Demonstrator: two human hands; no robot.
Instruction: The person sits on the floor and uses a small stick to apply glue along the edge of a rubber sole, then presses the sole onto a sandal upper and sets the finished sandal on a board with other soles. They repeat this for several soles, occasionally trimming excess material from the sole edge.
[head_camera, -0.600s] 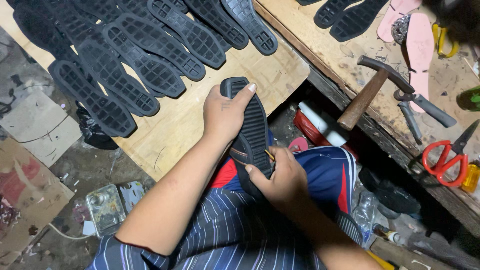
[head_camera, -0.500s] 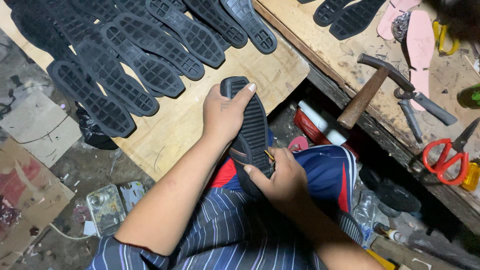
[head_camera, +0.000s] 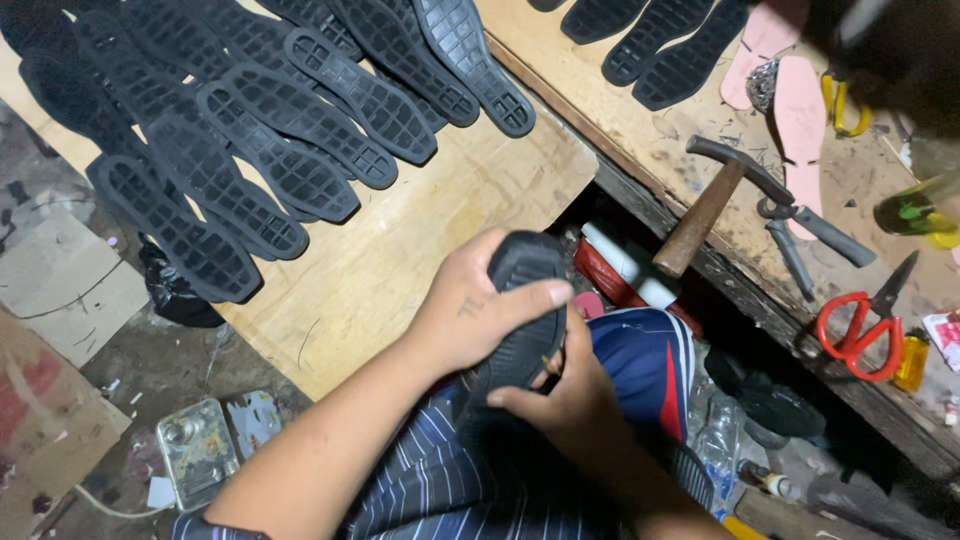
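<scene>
My left hand (head_camera: 478, 312) grips the upper end of a black rubber shoe sole (head_camera: 527, 265), fingers wrapped over its edge. My right hand (head_camera: 567, 402) holds the lower part of the same sole from below, over my lap. The sole stands nearly upright between both hands, just in front of the edge of a plywood board (head_camera: 400, 262). Its lower end is hidden behind my hands and striped clothing.
Several black treaded soles (head_camera: 270, 150) lie in rows on the plywood board. On the workbench (head_camera: 660, 135) to the right are a hammer (head_camera: 712, 198), pliers (head_camera: 805, 235), red scissors (head_camera: 862, 325), pink insoles (head_camera: 797, 110) and more black soles (head_camera: 650, 40). Clutter covers the floor.
Both hands with the sole have shifted slightly lower in view; my left fingers now curl further over the sole's top end. The camera has tilted a little.
</scene>
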